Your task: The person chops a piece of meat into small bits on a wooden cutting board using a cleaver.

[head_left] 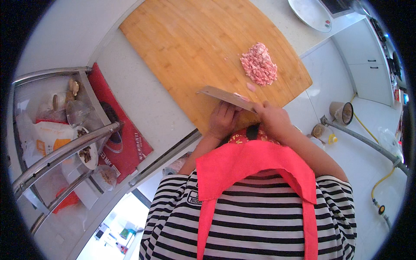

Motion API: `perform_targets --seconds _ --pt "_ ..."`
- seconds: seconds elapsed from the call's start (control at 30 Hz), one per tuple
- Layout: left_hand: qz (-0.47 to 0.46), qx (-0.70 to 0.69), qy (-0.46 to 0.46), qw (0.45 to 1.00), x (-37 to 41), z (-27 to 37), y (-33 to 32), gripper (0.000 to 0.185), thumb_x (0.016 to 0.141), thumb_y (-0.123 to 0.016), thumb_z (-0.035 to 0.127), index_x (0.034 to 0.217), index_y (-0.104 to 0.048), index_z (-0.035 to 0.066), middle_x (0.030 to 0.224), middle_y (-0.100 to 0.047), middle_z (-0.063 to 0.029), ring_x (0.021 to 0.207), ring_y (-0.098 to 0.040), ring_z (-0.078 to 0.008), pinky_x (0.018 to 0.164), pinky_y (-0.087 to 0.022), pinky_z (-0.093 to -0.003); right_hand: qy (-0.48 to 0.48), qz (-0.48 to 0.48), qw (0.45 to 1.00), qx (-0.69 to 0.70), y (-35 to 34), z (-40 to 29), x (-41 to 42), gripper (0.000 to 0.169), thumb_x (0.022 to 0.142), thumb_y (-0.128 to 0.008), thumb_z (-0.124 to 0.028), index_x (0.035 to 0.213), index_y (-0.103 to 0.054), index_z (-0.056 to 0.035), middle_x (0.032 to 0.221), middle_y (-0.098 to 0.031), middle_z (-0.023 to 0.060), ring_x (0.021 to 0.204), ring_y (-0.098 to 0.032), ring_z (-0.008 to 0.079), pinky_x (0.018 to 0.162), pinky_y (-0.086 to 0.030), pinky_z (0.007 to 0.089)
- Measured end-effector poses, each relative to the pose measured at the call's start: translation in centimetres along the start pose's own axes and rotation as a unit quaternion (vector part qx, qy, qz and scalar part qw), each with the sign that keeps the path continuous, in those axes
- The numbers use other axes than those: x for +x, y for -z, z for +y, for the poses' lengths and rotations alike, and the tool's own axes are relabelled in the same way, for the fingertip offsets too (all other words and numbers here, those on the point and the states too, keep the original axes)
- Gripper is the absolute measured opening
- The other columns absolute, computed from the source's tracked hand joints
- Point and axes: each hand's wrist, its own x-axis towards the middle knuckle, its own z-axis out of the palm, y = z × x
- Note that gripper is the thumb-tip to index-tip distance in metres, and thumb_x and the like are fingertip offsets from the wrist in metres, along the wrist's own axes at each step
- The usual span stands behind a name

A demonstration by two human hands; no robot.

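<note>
My right hand (274,118) grips the handle end of a metal cleaver (226,97). The blade stands on edge low over the near part of a bamboo cutting board (182,42). Close against the near side of the blade, my left hand (222,120) has its fingers curled down; whatever lies under them is hidden. A slice of raw meat (241,96) shows just past the blade's far side. Farther up the board lies a heap of minced raw meat (260,65), with one small pale piece of meat (250,86) beside it.
Left of the board runs a pale countertop (139,81), with a red box (130,152) and a metal rack (65,146) holding bags and dishes. A white plate (310,14) is at upper right. Below right are a bin (341,113), a metal pipe (357,139) and a yellow hose (365,126).
</note>
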Motion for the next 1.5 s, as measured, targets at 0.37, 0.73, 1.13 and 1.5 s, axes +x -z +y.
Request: perform_targets --seconds 0.37,0.73,1.13,1.5 --pt "0.012 -0.004 -0.014 1.000 0.1 -0.3 -0.3 0.032 0.075 -0.064 0.013 0.103 -0.055 0.000 0.105 -0.055 -0.0188 0.097 -0.053 -0.0386 0.085 -0.044 -0.0454 -0.033 0.038 0.998 0.041 -0.5 -1.1 2.9 0.027 0.080 -0.048 -0.009 0.106 -0.049 -0.0112 0.088 -0.059 0.0190 0.079 -0.059 0.0391 0.067 -0.047 0.0470" --pt "-0.001 -0.034 0.009 0.999 0.4 0.1 -0.2 0.037 0.074 -0.064 0.012 0.107 -0.051 0.002 0.101 -0.054 -0.0160 0.092 -0.052 -0.0342 0.081 -0.044 -0.0408 -0.056 0.123 0.984 0.111 1.4 1.9 1.4 0.019 0.080 -0.052 -0.010 0.099 -0.054 -0.0047 0.084 -0.058 0.0203 0.079 -0.056 0.0396 0.066 -0.044 0.0469" --pt "0.022 -0.773 0.378 0.509 9.4 -1.7 2.1 0.032 0.094 -0.044 0.030 0.116 -0.050 0.008 0.109 -0.055 -0.0058 0.097 -0.054 -0.0219 0.090 -0.040 -0.0376 0.033 0.178 0.916 0.359 2.0 2.0 1.1 0.022 0.083 -0.058 -0.012 0.103 -0.056 -0.0061 0.078 -0.060 0.0122 0.067 -0.058 0.0258 0.060 -0.047 0.0352" --pt "-0.140 -0.283 0.155 0.936 13.9 -0.5 0.8 0.032 0.090 -0.048 0.026 0.112 -0.053 0.003 0.119 -0.052 -0.0129 0.112 -0.047 -0.0286 0.096 -0.036 -0.0396 -0.138 0.268 0.813 0.498 4.5 3.0 -0.4 0.019 0.083 -0.062 -0.014 0.096 -0.057 -0.0002 0.065 -0.055 0.0008 0.051 -0.049 0.0070 0.046 -0.041 0.0233"
